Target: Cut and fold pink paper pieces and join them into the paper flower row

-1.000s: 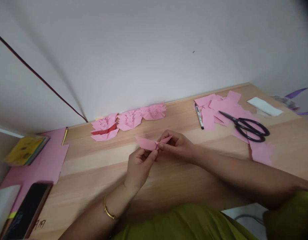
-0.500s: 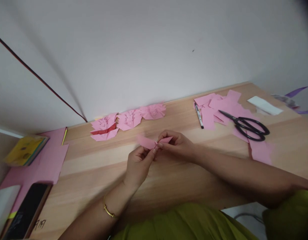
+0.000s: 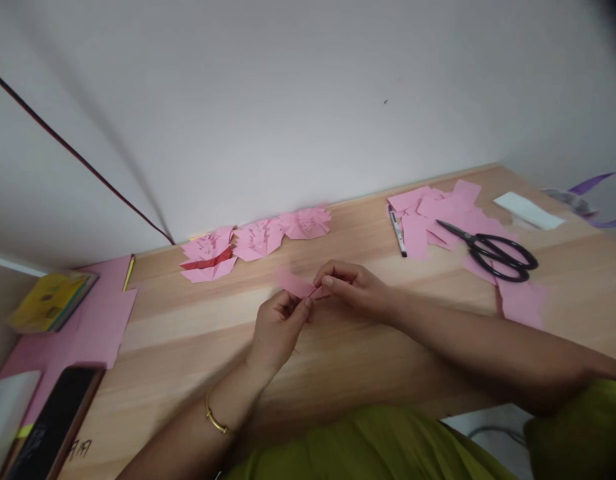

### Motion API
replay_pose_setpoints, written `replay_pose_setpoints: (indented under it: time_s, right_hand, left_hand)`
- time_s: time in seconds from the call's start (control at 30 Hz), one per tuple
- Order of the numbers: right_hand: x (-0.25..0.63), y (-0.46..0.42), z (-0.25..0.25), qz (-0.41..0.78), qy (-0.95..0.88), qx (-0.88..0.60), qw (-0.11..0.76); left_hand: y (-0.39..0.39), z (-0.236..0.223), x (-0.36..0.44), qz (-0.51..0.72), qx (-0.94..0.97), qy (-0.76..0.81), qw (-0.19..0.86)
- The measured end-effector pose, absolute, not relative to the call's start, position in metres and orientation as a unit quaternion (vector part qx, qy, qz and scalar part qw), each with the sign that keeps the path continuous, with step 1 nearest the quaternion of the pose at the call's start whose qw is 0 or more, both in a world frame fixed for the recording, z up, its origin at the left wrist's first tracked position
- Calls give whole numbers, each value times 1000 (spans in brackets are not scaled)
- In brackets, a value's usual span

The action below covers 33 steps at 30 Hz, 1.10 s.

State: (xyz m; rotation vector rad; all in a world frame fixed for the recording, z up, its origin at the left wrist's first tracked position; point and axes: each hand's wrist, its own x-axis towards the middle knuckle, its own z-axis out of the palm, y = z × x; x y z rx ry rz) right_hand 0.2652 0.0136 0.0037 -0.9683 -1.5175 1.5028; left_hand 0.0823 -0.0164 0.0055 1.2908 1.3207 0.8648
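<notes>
Spreading across the upper view, the pale wall [image 3: 308, 100] stands behind the wooden table [image 3: 188, 320]; at the table's left end lies a large pink sheet [image 3: 95, 327], with a yellow packet [image 3: 41, 300] and a dark, flat object [image 3: 58, 420] resting on it; at the right, loose pink pieces [image 3: 415, 237] overlap in a heap; along the wall runs a row of folded pink papers [image 3: 258, 239], the leftmost crossed by a red strip [image 3: 208, 260].

Over the middle of the table, the left hand [image 3: 275, 330] and right hand [image 3: 355, 290] meet almost fingertip to fingertip; the left thumb and fingers are pinched narrow on a folded pink strip [image 3: 297, 285], and the right ones are closed on its other end; the strip's free end, blurred, points up and left between the hands and the row.

Black-handled scissors [image 3: 471, 239] lie across the heap; a white strip [image 3: 528, 211] sits just beyond; a marker [image 3: 397, 230] touches the heap's left edge; smallest, a gold bracelet [image 3: 215, 420] circles the left wrist.
</notes>
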Motion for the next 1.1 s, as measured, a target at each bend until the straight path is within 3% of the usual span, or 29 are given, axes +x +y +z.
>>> replay_pose_setpoints:
  time_s: [0.6,1.1]
  right_hand:
    - [270,23,5,687,-557,-358,300]
    - [266,18,5,560,-666,-414,267]
  left_hand:
    - [-15,4,79,385,510,520,567]
    - [-17,7,83,370,520,529,559]
